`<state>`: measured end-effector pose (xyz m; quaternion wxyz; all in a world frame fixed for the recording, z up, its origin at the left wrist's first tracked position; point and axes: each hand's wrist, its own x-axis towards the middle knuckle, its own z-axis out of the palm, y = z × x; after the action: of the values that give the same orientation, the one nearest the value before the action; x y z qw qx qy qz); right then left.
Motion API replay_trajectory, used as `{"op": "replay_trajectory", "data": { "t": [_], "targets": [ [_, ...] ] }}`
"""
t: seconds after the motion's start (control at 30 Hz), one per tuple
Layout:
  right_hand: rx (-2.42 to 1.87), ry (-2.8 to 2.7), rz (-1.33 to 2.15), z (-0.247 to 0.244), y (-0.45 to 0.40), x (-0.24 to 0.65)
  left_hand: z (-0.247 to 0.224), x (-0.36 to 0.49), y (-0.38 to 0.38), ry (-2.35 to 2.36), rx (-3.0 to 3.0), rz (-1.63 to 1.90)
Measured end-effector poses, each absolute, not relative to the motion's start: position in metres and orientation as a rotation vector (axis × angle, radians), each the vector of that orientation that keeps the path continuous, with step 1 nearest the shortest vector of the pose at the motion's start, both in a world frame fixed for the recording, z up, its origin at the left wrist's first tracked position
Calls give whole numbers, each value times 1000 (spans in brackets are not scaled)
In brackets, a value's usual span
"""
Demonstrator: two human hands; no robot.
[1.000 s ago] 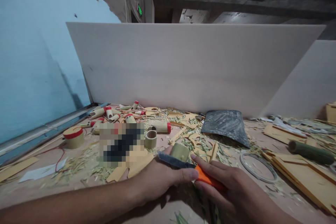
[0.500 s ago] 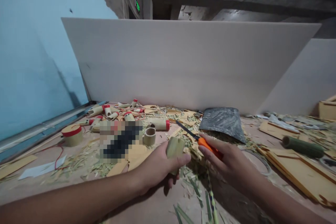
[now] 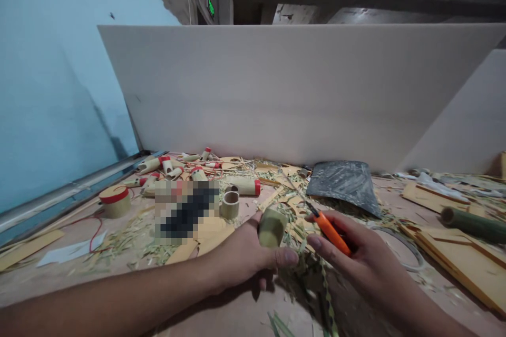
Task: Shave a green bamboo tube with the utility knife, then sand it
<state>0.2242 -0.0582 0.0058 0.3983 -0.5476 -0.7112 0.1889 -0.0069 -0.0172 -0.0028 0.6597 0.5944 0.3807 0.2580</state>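
My left hand (image 3: pixel 253 253) is closed around a short, pale green bamboo piece (image 3: pixel 272 227), with the thumb across its lower front. To the right, my right hand (image 3: pixel 351 247) grips the orange handle of a knife (image 3: pixel 330 229). Its thin dark blade points up and to the left, away from me, and is blurred against the litter. Blade and bamboo are apart. Just beyond my left hand stands a short open bamboo ring (image 3: pixel 230 205). Bamboo shavings (image 3: pixel 296 210) lie under and around both hands.
Several red-capped bamboo tubes (image 3: pixel 243 186) lie at the back left, near a red-topped bamboo cup (image 3: pixel 114 202). A dark grey sheet (image 3: pixel 343 185) rests at the back. Wooden panels (image 3: pixel 462 260), a tape roll (image 3: pixel 401 247) and green bamboo (image 3: pixel 474 224) are right. A white board (image 3: pixel 284 95) stands behind.
The knife has swung lower and to the right, and its handle shows more. The bamboo piece has turned in my left hand. The whole view has shifted slightly.
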Motion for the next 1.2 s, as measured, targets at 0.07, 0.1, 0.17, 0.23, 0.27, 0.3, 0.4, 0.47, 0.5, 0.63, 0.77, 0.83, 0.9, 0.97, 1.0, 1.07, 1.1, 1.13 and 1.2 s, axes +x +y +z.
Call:
{"op": "replay_trajectory", "data": {
  "t": [0.07,0.1,0.17,0.23,0.27,0.3,0.4,0.47,0.5,0.63,0.77,0.83,0.9,0.97,1.0,1.07,1.1,1.13,1.2],
  "targets": [
    [-1377,-1747,532,9,-59,218,-2,-5,-20,880,1390,550],
    [-1356,-1742,570,11,-59,215,-1,-4,-22,883,1415,547],
    [-1305,-1759,667,13,-62,209,0,-3,-25,891,1474,560],
    [-1283,-1746,763,14,-65,205,1,-2,-29,898,1555,576],
    [-1286,-1725,799,15,-66,204,2,-3,-30,907,1599,574],
    [-1296,-1698,825,15,-67,204,2,-3,-30,918,1644,565],
    [-1345,-1609,898,16,-67,210,3,-6,-30,978,1736,601],
    [-1365,-1469,941,18,-64,217,2,-8,-28,993,1764,665],
    [-1362,-1383,946,19,-62,221,1,-9,-26,983,1756,684],
    [-1357,-1360,795,18,-55,227,-2,-8,-18,963,1593,575],
    [-1348,-1757,685,9,-58,223,-2,-6,-14,908,1460,520],
    [-1319,-1916,651,7,-62,223,-1,-6,-13,825,1423,532],
    [-1305,-2028,588,7,-66,224,-1,-7,-12,755,1380,564],
    [-1303,-2119,548,8,-68,226,-3,-8,-11,751,1355,571],
    [-1308,-2155,538,9,-68,226,-4,-8,-11,773,1349,557],
    [-1334,-2196,509,8,-68,226,-7,-8,-11,842,1317,507],
    [-1355,-2204,484,8,-67,226,-7,-7,-11,867,1300,489],
    [-1381,-2206,459,7,-67,225,-7,-7,-11,882,1294,497],
    [-1424,-2219,421,5,-68,223,-6,-7,-12,852,1333,572]
  ]
}}
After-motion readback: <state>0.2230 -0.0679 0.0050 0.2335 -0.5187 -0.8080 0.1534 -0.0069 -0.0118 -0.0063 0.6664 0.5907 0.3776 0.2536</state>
